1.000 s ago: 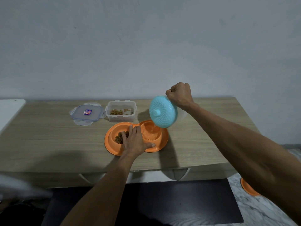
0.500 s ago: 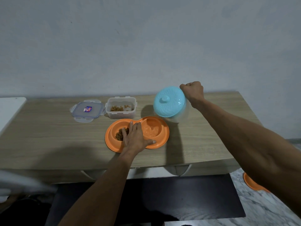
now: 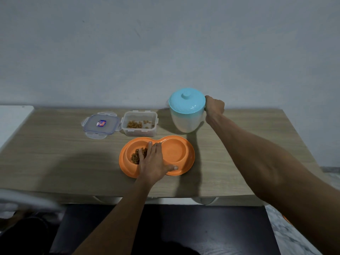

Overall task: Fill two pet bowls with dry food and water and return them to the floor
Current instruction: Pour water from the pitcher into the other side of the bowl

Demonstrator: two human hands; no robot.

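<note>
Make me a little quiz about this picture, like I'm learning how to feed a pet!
1. True or false: the jug stands upright on the table, with the right hand at its side.
2. Pick one: the left hand rests on A the bowl, B the jug, C the bare table.
3. Fill the gap: as seen, the kibble in the bowl lies in its ____ half.

Key: 1 true; 2 A; 3 left.
</note>
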